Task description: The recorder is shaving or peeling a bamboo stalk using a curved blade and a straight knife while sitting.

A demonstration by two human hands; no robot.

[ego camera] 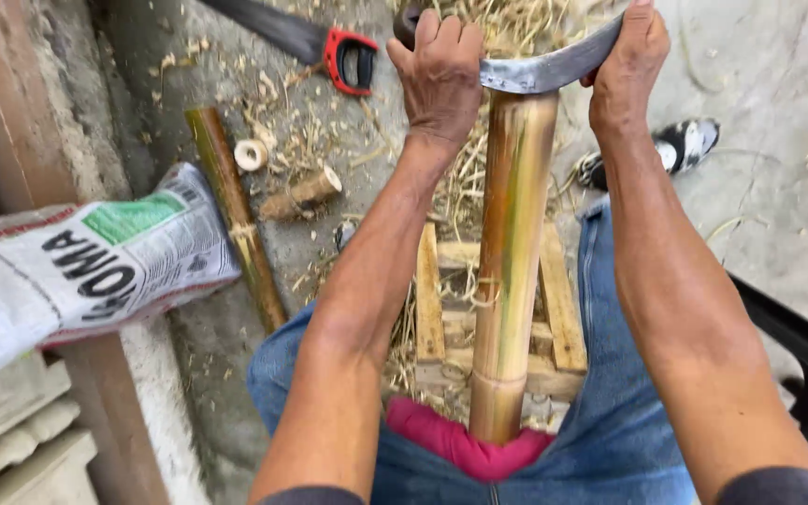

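A thick yellow-green bamboo pole (512,252) stands tilted between my knees, its near end resting against a pink cloth (465,444) in my lap. A curved steel blade (554,67) lies across the pole's far end. My left hand (440,70) is closed around the blade's handle end. My right hand (630,61) presses on the blade's other end, its palm on the back of the blade. Both forearms reach forward on either side of the pole.
A wooden stool or crate (554,309) sits under the pole. On the concrete floor lie a thinner bamboo piece (236,210), cut stubs (303,194), shavings, and a red-handled handsaw (329,47). A printed white sack (77,266) lies at left. My sandalled foot (680,145) is at right.
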